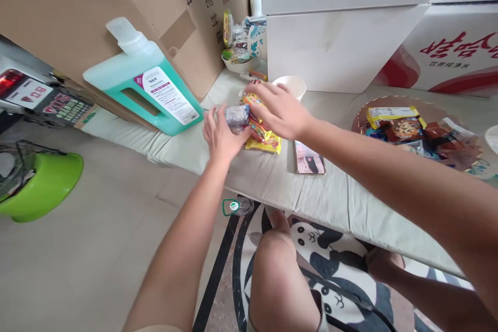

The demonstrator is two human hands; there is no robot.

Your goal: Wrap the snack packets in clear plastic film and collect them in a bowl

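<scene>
A small heap of wrapped snacks lies on the pale cloth, between my two hands. My left hand [220, 132] is at the heap's left side, fingers curved and apart, its thumb towards the packets. Against it rests a shiny clear-and-silver packet [237, 115]. From the right, my right hand [280, 110] reaches over the heap with its fingers stretched out, covering part of it. Yellow and red snack packets [260, 129] show under and between the hands, with a yellow packet [272, 145] lowest. Just behind my right hand stands a white paper bowl [292, 85].
A jug of green liquid [155, 88] stands left, beside a large cardboard box [155, 0]. Snacks fill a bowl [239, 66] at the back. A phone [309, 158] lies near the front edge. On the right is a snack-filled tray [358, 119]; white boxes [322, 46] stand behind.
</scene>
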